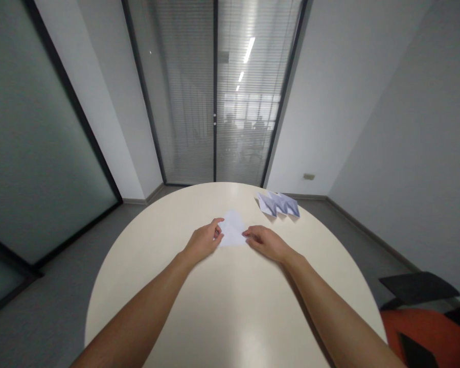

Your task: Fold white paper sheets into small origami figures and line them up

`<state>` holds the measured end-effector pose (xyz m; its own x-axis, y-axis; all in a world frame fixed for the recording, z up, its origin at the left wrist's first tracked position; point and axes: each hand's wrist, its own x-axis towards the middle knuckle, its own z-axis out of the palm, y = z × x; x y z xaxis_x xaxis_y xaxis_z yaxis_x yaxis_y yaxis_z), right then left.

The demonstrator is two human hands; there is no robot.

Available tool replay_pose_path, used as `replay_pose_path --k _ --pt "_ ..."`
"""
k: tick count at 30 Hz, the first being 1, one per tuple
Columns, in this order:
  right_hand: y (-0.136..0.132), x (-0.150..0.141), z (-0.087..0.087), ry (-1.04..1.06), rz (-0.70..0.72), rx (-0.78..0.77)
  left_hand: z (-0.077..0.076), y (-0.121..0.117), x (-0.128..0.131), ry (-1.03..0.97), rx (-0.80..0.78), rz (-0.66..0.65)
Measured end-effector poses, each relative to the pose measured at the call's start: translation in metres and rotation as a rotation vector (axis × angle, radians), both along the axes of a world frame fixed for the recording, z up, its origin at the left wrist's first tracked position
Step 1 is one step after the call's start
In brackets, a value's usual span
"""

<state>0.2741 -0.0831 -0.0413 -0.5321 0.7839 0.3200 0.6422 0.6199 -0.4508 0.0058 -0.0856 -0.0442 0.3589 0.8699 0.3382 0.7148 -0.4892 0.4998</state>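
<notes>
A white sheet of paper [233, 231], partly folded with a pointed far end, lies on the round cream table [230, 306]. My left hand [204, 240] pinches its left edge with thumb and fingers curled. My right hand [263, 241] rests on its right edge, fingers bent and pressing the paper down. Both forearms reach in from the near side of the table.
Several folded white paper pieces [279, 204] sit in a row near the table's far right edge. An orange chair with a black armrest [421, 327] stands at the right. Glass doors with blinds [214, 92] and grey walls surround the table.
</notes>
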Motion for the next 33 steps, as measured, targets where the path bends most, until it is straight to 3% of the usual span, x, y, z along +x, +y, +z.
replay_pose_path --k 14,18,22,33 --pt "-0.004 -0.004 0.001 0.016 0.105 0.010 0.000 0.000 0.000 0.151 0.015 0.041" --pt "-0.004 -0.003 -0.001 0.018 0.090 -0.016 0.002 -0.003 0.005 0.156 0.111 -0.049" --pt "-0.004 -0.003 -0.002 0.009 0.088 -0.013 -0.002 -0.005 0.011 0.189 0.109 -0.169" --pt "-0.005 -0.005 0.003 -0.014 0.103 -0.005 -0.019 0.007 0.008 0.165 0.064 0.087"
